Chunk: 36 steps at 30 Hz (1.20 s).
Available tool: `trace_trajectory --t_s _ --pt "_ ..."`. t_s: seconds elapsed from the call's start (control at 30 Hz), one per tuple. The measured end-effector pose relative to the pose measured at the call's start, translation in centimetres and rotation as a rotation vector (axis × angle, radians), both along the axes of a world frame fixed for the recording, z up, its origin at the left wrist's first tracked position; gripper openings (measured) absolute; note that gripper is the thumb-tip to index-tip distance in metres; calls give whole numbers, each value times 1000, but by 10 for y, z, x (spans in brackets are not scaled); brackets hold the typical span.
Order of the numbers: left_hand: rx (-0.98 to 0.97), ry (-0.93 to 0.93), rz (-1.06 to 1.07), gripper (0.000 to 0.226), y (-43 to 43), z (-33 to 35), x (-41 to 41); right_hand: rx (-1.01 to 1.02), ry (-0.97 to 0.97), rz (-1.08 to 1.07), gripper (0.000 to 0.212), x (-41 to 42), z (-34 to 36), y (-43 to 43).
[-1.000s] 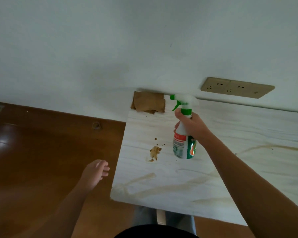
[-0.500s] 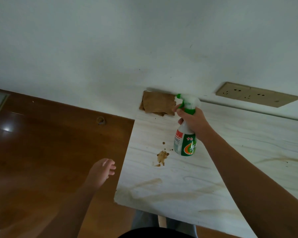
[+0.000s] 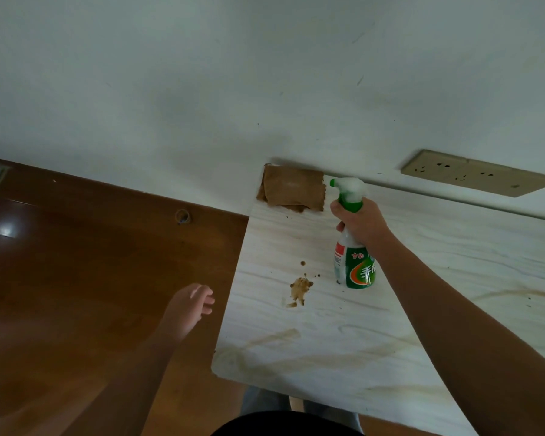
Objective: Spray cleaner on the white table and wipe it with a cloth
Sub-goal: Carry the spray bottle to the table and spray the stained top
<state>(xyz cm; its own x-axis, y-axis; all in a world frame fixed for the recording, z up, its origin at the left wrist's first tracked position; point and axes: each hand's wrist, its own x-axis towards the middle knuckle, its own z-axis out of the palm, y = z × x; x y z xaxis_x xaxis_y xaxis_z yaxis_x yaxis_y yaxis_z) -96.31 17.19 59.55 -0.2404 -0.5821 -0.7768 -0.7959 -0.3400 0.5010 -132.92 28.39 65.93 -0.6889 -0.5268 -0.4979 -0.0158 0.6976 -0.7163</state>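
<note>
1. The white table [image 3: 453, 262] fills the right half of the scene, its far edge against the wall and its left edge over the wooden floor [image 3: 92, 262]. Its pale, wood-grained top carries long tan streaks [image 3: 274, 338] along the near side and at the far right. It looks dry, so I judge the spraying step is in hand and barely started.
2. The right hand [image 3: 359, 223] reaches over the table and clenches the neck of the spray bottle [image 3: 354, 262], just under the trigger head. Whether a finger is on the trigger cannot be told.
3. The bottle is upright over the far-left part of the table: white and green, a red-edged label, nozzle pointing left. I cannot tell whether its base touches the top.
4. The brown cloth [image 3: 291, 191] lies folded in the far-left corner, against the wall, just left of the nozzle and untouched.
5. The left hand [image 3: 191, 305] hangs over the floor just left of the table edge, fingers relaxed and holding nothing.
6. A brown stain [image 3: 299, 289] with small specks sits near the bottle, on its left.
7. The next move likely calls for tipping the nozzle down at that stain and squeezing, then reaching to the far corner for the cloth.
</note>
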Motion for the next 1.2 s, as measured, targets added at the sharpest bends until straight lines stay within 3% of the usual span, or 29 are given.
trace_trajectory --t_s 0.37,0.6,0.77,0.97,1.2 --pt "26 -7 0 21 0 -4 5 -50 -69 161 27 17 7 -23" --pt "23 -1 20 23 -3 -6 11 36 63 216 48 31 -5 -40" --pt "19 -2 32 22 -3 -7 18 87 164 90 41 35 -10 -40" --pt "31 -33 26 23 0 -15 22 -53 -30 46 19 28 7 -33" --pt "-7 -105 -83 25 8 -22 19 54 74 56 34 22 1 -14"
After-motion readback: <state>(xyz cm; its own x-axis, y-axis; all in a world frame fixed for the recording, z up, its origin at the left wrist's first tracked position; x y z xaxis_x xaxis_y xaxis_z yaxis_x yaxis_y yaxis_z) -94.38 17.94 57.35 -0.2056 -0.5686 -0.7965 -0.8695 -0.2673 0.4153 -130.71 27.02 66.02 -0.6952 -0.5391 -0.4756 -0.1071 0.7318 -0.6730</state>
